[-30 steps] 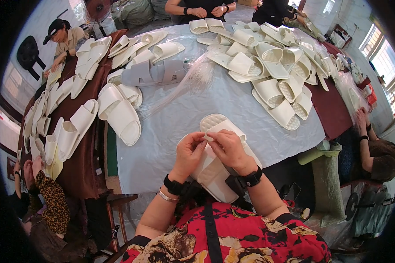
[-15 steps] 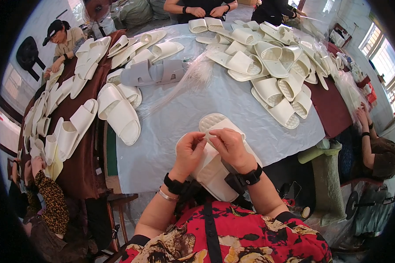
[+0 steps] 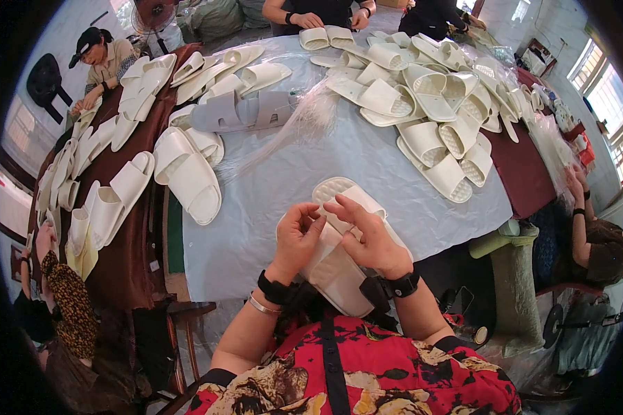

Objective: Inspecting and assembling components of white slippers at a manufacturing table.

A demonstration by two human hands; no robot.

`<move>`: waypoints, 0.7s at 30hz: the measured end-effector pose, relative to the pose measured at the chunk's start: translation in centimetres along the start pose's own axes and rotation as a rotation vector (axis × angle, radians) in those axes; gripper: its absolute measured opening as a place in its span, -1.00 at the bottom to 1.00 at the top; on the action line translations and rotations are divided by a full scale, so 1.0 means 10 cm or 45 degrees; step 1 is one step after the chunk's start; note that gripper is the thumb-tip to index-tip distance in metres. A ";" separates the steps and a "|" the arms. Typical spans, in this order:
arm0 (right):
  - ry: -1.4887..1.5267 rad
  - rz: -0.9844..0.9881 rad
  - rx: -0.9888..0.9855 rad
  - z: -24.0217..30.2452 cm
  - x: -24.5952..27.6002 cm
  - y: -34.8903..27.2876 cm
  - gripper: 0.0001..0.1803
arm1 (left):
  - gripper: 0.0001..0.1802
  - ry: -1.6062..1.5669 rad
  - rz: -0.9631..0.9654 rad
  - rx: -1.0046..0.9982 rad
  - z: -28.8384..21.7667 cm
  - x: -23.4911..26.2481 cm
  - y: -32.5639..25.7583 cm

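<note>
In front of me lies a pair of cream-white slippers (image 3: 346, 285), side by side on the light blue table cover, with both hands above them. My left hand (image 3: 296, 241) is over the left slipper, thumb and fingers curled to a pinch; what is between the fingertips, if anything, is too small to make out. Over the other slipper hovers my right hand (image 3: 375, 242), its fingers stretched out and apart, holding nothing visible. Beyond the pair, a bundle of thin clear plastic strands (image 3: 318, 111) lies across the cover.
A big heap of cream slippers (image 3: 436, 97) covers the far right. Grey slippers (image 3: 242, 112) and a cream pair (image 3: 187, 176) lie at left. More slippers (image 3: 121, 197) rest on a dark red surface (image 3: 128, 263). Several co-workers sit or stand around the table.
My right hand's fingers have spread out of a pinch and drawn slightly away from my left hand. At the left, a co-worker's patterned sleeve and hand have shifted.
</note>
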State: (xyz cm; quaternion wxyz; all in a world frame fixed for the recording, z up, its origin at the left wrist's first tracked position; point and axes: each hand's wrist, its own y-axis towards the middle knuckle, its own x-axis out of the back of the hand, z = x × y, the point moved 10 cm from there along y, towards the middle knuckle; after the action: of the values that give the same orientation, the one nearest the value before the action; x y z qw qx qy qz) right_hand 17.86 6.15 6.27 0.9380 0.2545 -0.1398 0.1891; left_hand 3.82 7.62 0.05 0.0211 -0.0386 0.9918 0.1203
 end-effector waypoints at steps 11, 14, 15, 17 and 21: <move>-0.014 0.013 0.044 -0.04 -0.12 0.08 -0.24 | -0.74 0.406 0.185 -0.286 -0.40 -0.21 -0.02; 0.005 0.022 -0.017 -0.06 -0.15 0.11 -0.26 | -0.77 0.479 0.152 -0.423 -0.50 -0.22 -0.02; -0.048 0.000 0.058 -0.01 -0.14 0.12 -0.30 | -0.79 0.491 0.143 -0.488 -0.54 -0.22 -0.03; -0.103 -0.019 0.132 0.05 -0.13 0.13 -0.34 | -0.83 0.428 0.096 -0.464 -0.52 -0.18 -0.02; -0.174 0.045 0.056 0.05 -0.15 0.18 -0.54 | -0.90 0.153 -0.045 -0.305 -0.19 0.04 0.02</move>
State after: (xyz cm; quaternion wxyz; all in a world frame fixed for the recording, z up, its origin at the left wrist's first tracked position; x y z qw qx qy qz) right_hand 15.67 6.92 6.92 0.9171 0.2848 -0.2038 0.1907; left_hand 3.32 7.34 1.96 -0.0409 -0.0653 0.9690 0.2348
